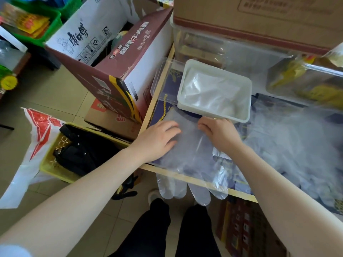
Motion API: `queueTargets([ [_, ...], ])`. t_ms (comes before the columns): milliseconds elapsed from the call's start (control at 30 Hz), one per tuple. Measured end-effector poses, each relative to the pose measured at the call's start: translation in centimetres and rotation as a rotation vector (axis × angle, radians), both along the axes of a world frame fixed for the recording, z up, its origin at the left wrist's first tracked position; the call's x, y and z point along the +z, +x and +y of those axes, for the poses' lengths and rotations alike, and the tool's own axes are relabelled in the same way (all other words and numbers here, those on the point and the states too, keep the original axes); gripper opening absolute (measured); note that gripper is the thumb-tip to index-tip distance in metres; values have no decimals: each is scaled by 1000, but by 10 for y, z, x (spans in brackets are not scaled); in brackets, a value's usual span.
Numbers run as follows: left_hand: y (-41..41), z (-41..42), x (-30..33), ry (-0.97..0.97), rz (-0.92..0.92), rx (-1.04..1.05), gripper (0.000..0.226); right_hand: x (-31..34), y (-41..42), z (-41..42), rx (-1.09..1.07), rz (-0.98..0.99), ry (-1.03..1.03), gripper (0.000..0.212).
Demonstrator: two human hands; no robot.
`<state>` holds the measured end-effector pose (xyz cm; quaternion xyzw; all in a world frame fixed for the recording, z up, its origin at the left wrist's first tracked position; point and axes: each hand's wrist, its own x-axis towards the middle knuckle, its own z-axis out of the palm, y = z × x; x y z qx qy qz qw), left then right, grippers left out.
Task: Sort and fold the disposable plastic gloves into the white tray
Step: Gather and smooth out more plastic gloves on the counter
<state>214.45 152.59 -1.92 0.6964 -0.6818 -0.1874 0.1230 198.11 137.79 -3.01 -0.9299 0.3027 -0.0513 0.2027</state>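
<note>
A clear plastic glove (193,154) lies flat on the table, its fingers hanging over the near edge. My left hand (157,138) presses flat on the glove's left side. My right hand (217,132) rests on its upper right part with fingers curled at the cuff edge; whether they pinch the film is unclear. Just beyond the hands stands the white tray (246,110), holding folded gloves (209,93). A loose heap of gloves (297,145) spreads across the table to the right.
A clear lid (157,80) lies left of the tray. Clear containers (232,51) and a cardboard box (259,19) stand behind it. Cartons (118,58) and a yellow basket (61,164) crowd the floor to the left. The table's wooden edge (185,176) runs in front.
</note>
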Motion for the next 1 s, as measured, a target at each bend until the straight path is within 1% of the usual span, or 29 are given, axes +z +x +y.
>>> queueTargets([
  [33,0,0,-1,12,45,6,33,3,1,-1,2,9,16,25],
  [100,1,-2,-5,7,71,8,34,4,6,-3,33,119,-8,20],
  [167,3,-5,-10,38,15,-45,39,1,10,-4,98,249,-103,19],
  [200,3,-6,-13,88,-27,-76,43,1,12,-3,117,300,-139,20],
  [267,4,-7,-19,168,-109,-128,51,-1,13,-4,136,391,-184,22],
  [300,4,-6,-22,175,-135,-140,54,-2,13,-4,136,420,-209,22],
  [333,3,-6,-22,163,-153,-137,56,-3,15,-2,132,426,-234,21],
  [400,0,-7,-24,172,-174,-119,58,-8,16,-1,92,352,-291,15],
  [467,-3,-6,-27,145,-228,-101,59,-9,15,1,10,285,-298,21],
  [533,-8,-7,-24,152,-200,-44,56,-9,10,12,-53,266,-369,22],
  [567,-10,-7,-28,137,-197,-20,56,-10,7,20,-51,235,-410,23],
  [600,-14,-8,-29,150,-214,-5,57,-9,4,31,-29,188,-413,27],
  [633,-17,-8,-33,153,-231,5,58,-8,2,43,10,156,-373,34],
  [667,-20,-6,-35,180,-220,27,59,-5,1,54,56,173,-271,47],
  [733,-23,-4,-37,164,-193,68,59,-10,-5,65,125,297,-49,71],
  [767,-25,-4,-37,156,-210,76,59,-17,-10,64,142,368,-28,77],
  [800,-26,-3,-39,163,-223,85,59,-24,-17,61,145,422,-58,79],
  [867,-26,-4,-41,195,-244,86,60,-31,-34,52,85,465,-111,80],
  [900,-25,-4,-42,222,-248,83,62,-31,-44,47,52,493,-105,83],
  [1000,-27,-5,-36,318,-232,85,78,-29,-73,36,-24,509,-125,94],
])
